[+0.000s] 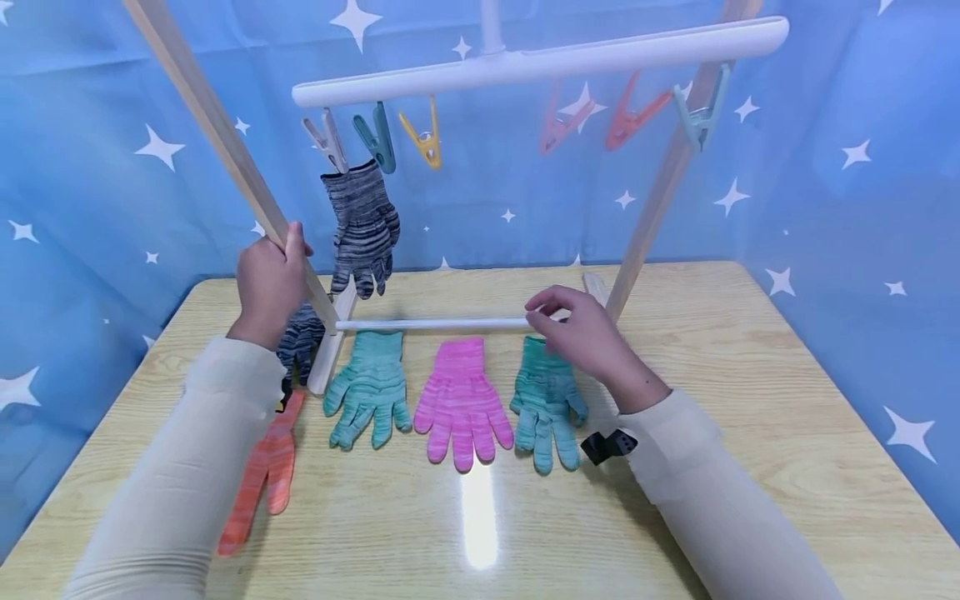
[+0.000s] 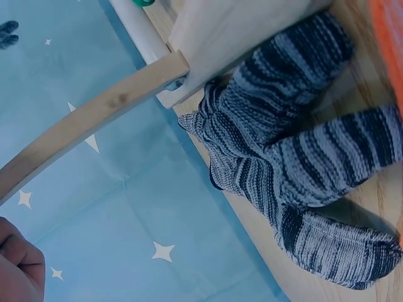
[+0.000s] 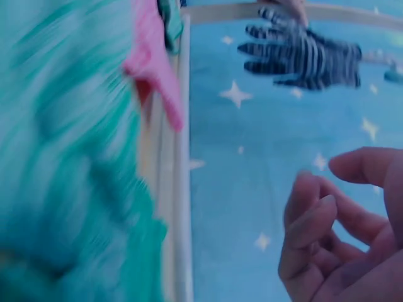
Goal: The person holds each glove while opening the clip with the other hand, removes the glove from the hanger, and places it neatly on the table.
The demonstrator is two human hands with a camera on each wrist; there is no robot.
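Wooden and slanted, the left leg (image 1: pixel 225 142) of the drying rack is gripped by the left hand (image 1: pixel 268 283), fingers curled round it just above the white crossbar (image 1: pixel 431 323). The right hand (image 1: pixel 588 337) hovers over that crossbar's right end, fingers loosely bent and holding nothing, above the cuff of the right-hand teal glove (image 1: pixel 546 400).

Six gloves show. One grey striped glove (image 1: pixel 363 225) hangs from the beige clip (image 1: pixel 325 140) on the white hanger bar (image 1: pixel 540 60); a second grey striped one (image 1: pixel 302 340) lies on the wooden table (image 1: pixel 750 350) behind the left wrist. Flat on the table lie an orange glove (image 1: pixel 262 471), two teal gloves, the left one (image 1: pixel 369 385) beside a single pink glove (image 1: pixel 461 398).

Six clips hang from the bar: beige, teal (image 1: pixel 377 137), yellow (image 1: pixel 423 133), pink (image 1: pixel 558 121), coral (image 1: pixel 633 117) and grey-green (image 1: pixel 701 108).
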